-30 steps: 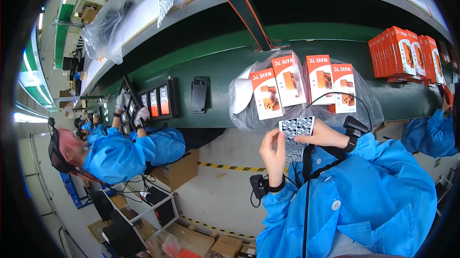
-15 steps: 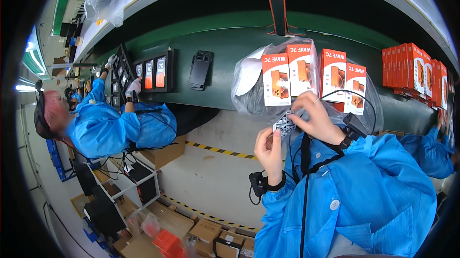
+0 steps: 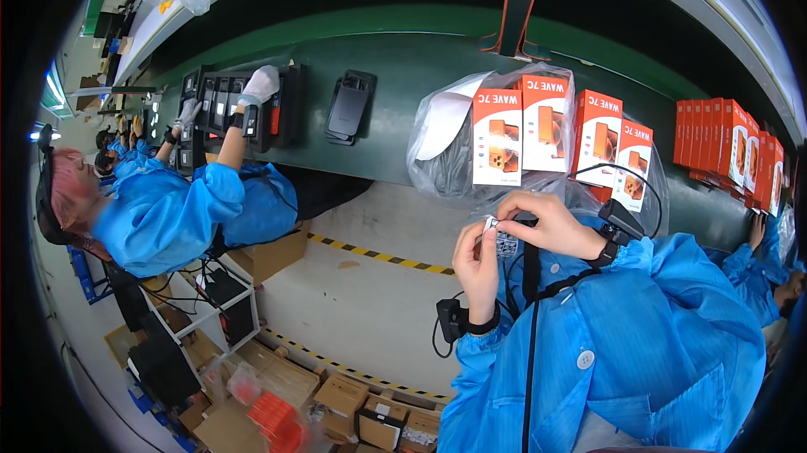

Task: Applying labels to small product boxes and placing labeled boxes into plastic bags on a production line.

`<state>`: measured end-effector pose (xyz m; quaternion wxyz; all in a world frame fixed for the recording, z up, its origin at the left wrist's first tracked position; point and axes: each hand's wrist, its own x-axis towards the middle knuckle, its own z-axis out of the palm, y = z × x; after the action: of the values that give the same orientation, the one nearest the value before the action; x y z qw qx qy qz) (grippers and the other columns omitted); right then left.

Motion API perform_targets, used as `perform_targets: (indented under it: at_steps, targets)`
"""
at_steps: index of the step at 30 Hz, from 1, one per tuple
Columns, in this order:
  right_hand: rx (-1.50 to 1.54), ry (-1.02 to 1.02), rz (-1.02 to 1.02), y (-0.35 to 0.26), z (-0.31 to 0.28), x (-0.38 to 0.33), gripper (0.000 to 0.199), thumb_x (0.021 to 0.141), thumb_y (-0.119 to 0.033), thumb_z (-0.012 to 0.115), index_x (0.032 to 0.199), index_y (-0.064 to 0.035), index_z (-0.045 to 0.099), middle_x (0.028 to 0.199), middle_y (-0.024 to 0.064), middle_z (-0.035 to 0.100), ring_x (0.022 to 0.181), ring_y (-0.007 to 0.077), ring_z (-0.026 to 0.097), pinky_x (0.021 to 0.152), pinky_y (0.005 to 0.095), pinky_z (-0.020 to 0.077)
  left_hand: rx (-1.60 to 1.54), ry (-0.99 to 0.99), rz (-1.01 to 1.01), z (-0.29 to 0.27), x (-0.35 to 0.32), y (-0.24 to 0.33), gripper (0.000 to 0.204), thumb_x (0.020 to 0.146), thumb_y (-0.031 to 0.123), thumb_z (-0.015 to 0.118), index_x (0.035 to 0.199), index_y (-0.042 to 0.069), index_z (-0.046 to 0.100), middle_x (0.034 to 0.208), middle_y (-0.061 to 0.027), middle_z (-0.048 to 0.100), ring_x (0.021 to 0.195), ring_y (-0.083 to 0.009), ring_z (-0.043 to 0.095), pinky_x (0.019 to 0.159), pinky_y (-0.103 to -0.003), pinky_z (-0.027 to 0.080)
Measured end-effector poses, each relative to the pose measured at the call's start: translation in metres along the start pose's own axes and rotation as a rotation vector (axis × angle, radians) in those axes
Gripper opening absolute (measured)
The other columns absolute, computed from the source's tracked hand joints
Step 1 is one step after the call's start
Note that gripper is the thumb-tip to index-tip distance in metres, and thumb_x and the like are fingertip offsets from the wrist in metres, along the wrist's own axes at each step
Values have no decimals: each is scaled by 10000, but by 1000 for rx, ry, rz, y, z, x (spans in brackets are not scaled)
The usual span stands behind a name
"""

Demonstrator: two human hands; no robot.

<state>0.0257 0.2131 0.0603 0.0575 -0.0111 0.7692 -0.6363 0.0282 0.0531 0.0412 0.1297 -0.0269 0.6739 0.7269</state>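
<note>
Black-and-white patterned thin sheet [image 3: 507,245], pinched fast by left hand [image 3: 477,266] and right hand [image 3: 551,223], thumbs against fingers! White edge points forward, slightly left; long axis hidden.

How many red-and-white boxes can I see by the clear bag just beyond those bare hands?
4: the first box and second box at left, the third box and fourth box at right. More may be hidden underneath.

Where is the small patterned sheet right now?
In the head view, the small patterned sheet is right of centre, held between the left hand and right hand, just below the orange-and-white boxes in the picture.
</note>
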Motion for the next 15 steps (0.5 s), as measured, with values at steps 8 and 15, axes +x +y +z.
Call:
perform_targets:
  at_steps: [8, 15]
  targets:
    - [191, -27, 182, 29, 9, 23, 91, 821, -6, 661, 853, 16, 579, 905, 79, 610, 846, 114, 621, 763, 271, 527, 649, 34, 356, -1, 22, -8, 144, 867, 43, 591, 1002, -3, 574, 914, -143, 582, 814, -298, 602, 676, -350, 484]
    - [53, -43, 186, 81, 15, 48, 105, 817, -80, 664, 832, 4, 603, 744, 62, 623, 741, 141, 638, 692, 279, 527, 887, 325, 159, -40, 30, -47, 145, 886, 110, 570, 949, -16, 534, 842, -197, 549, 773, -408, 554, 638, -448, 439]
